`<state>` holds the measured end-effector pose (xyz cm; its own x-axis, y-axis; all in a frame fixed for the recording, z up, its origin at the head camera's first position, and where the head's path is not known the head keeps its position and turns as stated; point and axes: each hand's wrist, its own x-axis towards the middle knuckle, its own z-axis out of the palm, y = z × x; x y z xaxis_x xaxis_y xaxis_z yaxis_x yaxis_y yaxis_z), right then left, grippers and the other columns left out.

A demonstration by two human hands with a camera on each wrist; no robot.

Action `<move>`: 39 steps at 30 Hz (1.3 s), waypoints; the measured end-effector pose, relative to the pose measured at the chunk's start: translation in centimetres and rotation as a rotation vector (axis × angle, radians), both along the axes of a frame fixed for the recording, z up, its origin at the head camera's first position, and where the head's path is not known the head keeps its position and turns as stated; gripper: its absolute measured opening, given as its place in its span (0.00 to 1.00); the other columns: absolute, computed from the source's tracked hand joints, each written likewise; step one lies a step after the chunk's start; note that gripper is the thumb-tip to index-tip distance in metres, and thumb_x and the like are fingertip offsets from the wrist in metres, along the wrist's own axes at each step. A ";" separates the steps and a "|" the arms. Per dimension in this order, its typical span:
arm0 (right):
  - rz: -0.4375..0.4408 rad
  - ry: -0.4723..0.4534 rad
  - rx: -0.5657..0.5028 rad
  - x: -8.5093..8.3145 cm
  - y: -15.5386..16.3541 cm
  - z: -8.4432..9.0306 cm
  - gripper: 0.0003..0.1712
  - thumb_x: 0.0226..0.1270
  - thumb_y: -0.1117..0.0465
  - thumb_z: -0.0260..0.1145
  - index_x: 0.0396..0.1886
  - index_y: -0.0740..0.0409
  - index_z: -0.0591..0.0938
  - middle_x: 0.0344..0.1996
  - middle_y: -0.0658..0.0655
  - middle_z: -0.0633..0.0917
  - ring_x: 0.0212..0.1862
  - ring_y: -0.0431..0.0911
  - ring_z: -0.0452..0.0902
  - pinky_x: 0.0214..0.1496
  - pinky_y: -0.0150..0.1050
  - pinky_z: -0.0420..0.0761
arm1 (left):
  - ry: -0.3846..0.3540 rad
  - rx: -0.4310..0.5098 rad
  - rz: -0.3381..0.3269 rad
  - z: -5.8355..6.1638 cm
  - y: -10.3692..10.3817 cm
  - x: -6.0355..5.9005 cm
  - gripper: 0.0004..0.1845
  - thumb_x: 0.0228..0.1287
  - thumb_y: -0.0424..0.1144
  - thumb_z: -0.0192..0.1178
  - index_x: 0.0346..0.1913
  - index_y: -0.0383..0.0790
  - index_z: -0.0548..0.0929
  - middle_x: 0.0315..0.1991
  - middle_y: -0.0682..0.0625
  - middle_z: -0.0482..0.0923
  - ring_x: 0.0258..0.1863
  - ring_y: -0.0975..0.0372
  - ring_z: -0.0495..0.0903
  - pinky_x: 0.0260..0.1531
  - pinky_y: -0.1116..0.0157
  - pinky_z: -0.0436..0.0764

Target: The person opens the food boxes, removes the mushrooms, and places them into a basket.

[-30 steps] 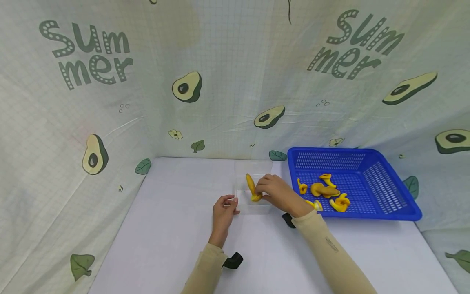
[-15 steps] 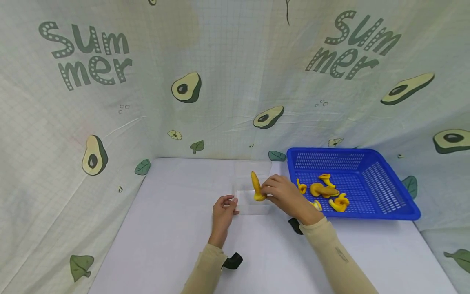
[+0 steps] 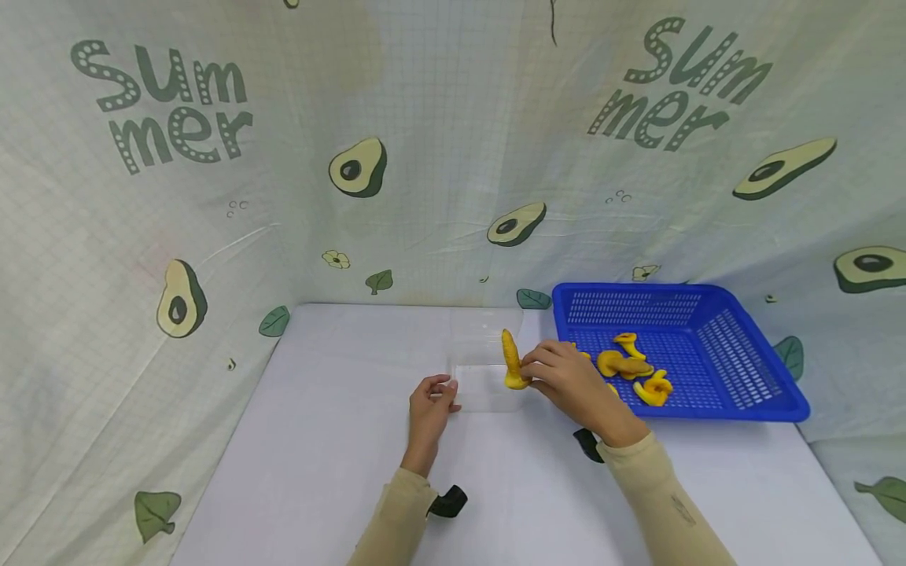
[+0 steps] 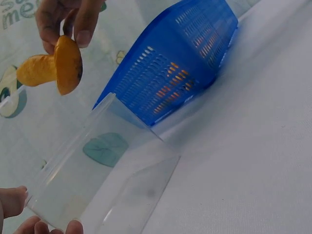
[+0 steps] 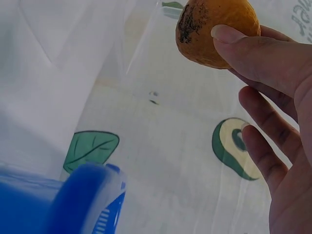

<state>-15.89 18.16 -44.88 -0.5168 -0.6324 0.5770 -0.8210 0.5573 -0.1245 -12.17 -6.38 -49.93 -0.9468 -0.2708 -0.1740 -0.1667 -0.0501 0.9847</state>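
My right hand (image 3: 562, 377) pinches an orange-yellow mushroom (image 3: 511, 362) by its base, holding it above the right edge of a clear plastic box (image 3: 484, 369). In the left wrist view the mushroom (image 4: 56, 66) hangs from thumb and fingertips (image 4: 83, 29) over the box (image 4: 105, 168). The right wrist view shows my thumb (image 5: 248, 46) pressed on the mushroom (image 5: 214, 29). My left hand (image 3: 433, 402) grips the box's near left corner, fingertips (image 4: 14, 202) on its rim.
A blue perforated basket (image 3: 743, 362) with several more yellow mushrooms (image 3: 630, 369) stands right of the box on the white table (image 3: 318, 440). Avocado-print cloth walls (image 3: 425, 157) close in the back and both sides. Black straps (image 3: 449, 501) sit at my wrists.
My right hand has carried the mushroom to the right, from over the box's middle to its right edge. The left hand has stayed on the box corner.
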 end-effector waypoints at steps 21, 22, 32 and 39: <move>-0.076 0.046 0.001 1.3 3.4 -0.2 0.21 0.41 0.75 0.86 0.36 0.57 0.90 0.40 0.53 0.89 0.47 0.53 0.82 0.47 0.53 0.86 | 0.019 0.035 -0.015 -0.5 -0.3 -0.1 0.14 0.73 0.25 0.63 0.55 0.17 0.79 0.35 0.44 0.77 0.32 0.57 0.78 0.39 0.56 0.93; -0.076 0.048 -0.003 1.4 3.6 -0.2 0.21 0.41 0.76 0.86 0.36 0.57 0.90 0.41 0.53 0.89 0.47 0.53 0.82 0.47 0.53 0.86 | 0.027 0.035 -0.019 0.0 -0.3 0.1 0.14 0.72 0.25 0.63 0.55 0.17 0.79 0.35 0.44 0.77 0.32 0.57 0.78 0.39 0.57 0.93; -0.121 0.039 -0.022 1.9 5.4 -0.2 0.25 0.36 0.77 0.87 0.37 0.57 0.89 0.41 0.54 0.89 0.47 0.53 0.82 0.50 0.53 0.85 | 0.038 0.031 -0.019 0.8 -0.3 0.4 0.13 0.72 0.26 0.64 0.54 0.18 0.80 0.35 0.44 0.77 0.31 0.59 0.77 0.39 0.59 0.93; -0.160 0.018 -0.037 2.3 6.7 -0.2 0.27 0.32 0.78 0.88 0.36 0.59 0.89 0.41 0.55 0.89 0.48 0.54 0.81 0.51 0.54 0.83 | 0.041 0.036 -0.013 0.4 -0.3 0.1 0.13 0.72 0.26 0.64 0.53 0.19 0.80 0.35 0.44 0.76 0.31 0.59 0.77 0.39 0.58 0.93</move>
